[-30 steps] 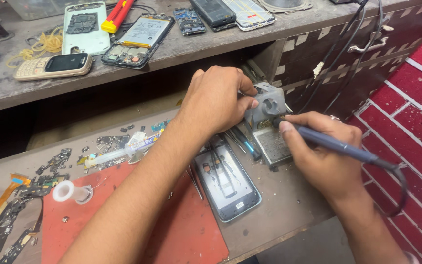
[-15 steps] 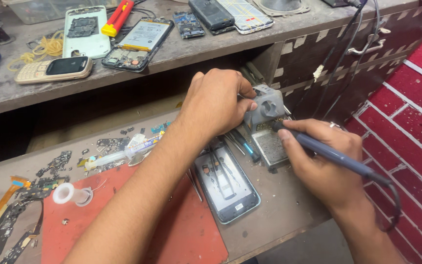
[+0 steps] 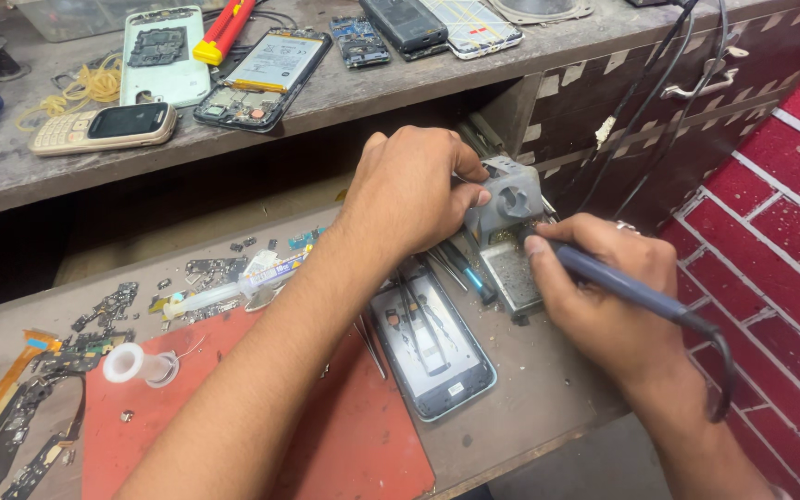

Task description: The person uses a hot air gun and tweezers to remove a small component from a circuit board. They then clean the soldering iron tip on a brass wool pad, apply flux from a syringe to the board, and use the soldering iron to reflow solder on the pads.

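My left hand (image 3: 414, 190) grips the side of a small grey soldering-iron stand (image 3: 509, 199) at the bench's right end. My right hand (image 3: 604, 301) holds a blue-handled soldering iron (image 3: 627, 287) like a pen, its tip hidden at the stand's base tray (image 3: 516, 273). The iron's dark cable loops off past my right wrist. An opened smartphone shell (image 3: 432, 347) lies face up just below my left forearm, with thin tweezers (image 3: 369, 344) beside it.
A red work mat (image 3: 233, 435) holds a white solder spool (image 3: 136, 364). Loose circuit boards and flex cables (image 3: 39, 407) lie at the left. The upper shelf carries several dismantled phones (image 3: 261, 74) and a keypad phone (image 3: 104, 127). A red brick-pattern wall (image 3: 780, 185) stands at the right.
My right hand has shifted the soldering iron slightly left, closer in against the stand. My left hand stays on the stand.
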